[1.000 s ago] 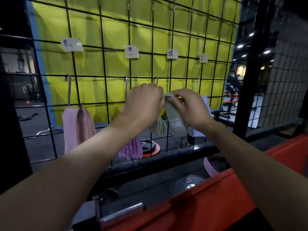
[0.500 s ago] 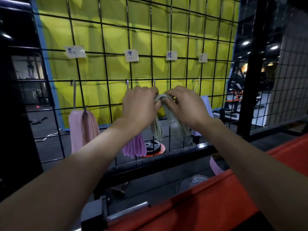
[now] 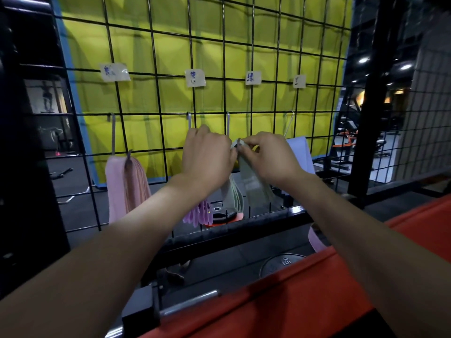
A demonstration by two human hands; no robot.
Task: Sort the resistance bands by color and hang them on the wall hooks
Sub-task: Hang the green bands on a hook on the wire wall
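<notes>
Fingers [image 3: 240, 148] of both hands pinch green band [image 3: 253, 184] nr hook [image 3: 228, 123].

Green bands [image 3: 253, 186] hanging at third hook [image 3: 228, 123], top edge pinched between both hands. Second green bunch [image 3: 235, 197] drooping just left of them. Pink bands [image 3: 127, 186] draping from leftmost hook [image 3: 112, 132]. Purple bands [image 3: 199, 214] dangling under second hook [image 3: 189, 120], mostly hidden. Pale blue band [image 3: 301, 152] hanging at fourth hook [image 3: 289, 123]. One pink band [image 3: 316, 240] lying low beside bench.
</notes>
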